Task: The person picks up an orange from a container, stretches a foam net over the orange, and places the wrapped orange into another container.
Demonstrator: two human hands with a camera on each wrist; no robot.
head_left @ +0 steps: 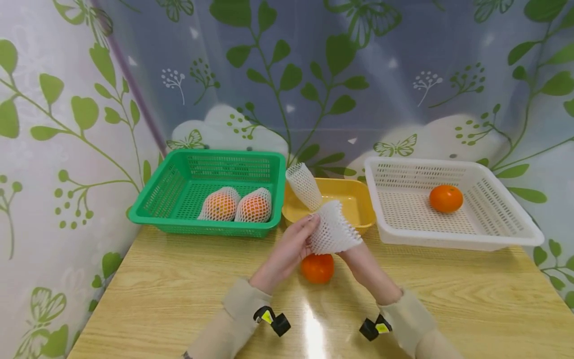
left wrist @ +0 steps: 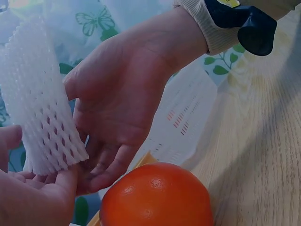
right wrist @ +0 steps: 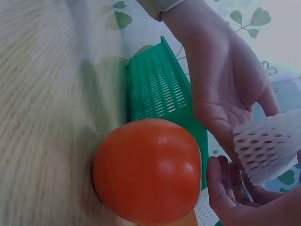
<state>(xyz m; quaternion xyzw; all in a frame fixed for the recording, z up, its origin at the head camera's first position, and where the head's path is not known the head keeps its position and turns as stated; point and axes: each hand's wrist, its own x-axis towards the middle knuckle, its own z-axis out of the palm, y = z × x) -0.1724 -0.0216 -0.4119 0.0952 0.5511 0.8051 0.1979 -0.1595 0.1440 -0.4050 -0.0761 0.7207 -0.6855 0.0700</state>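
A white foam net sleeve (head_left: 334,229) is held up between both hands, over the front of the yellow basin. My left hand (head_left: 289,249) pinches its left edge, thumb on the near side. My right hand (head_left: 358,259) is at its other side, largely covered by the sleeve in the head view; in the left wrist view its thumb lies along the sleeve and its fingers (left wrist: 106,165) curl below. Just under the hands, a smooth, round orange-red fruit (head_left: 317,269) sits bare on the wooden table. It looms large in the right wrist view, below the sleeve (right wrist: 268,148).
At the back left stands a green basket (head_left: 206,228) with two net-wrapped fruits (head_left: 253,205). The yellow basin (head_left: 347,187) in the middle has another foam sleeve (head_left: 304,185) leaning in it. A white basket (head_left: 457,239) at right holds one bare fruit (head_left: 446,198).
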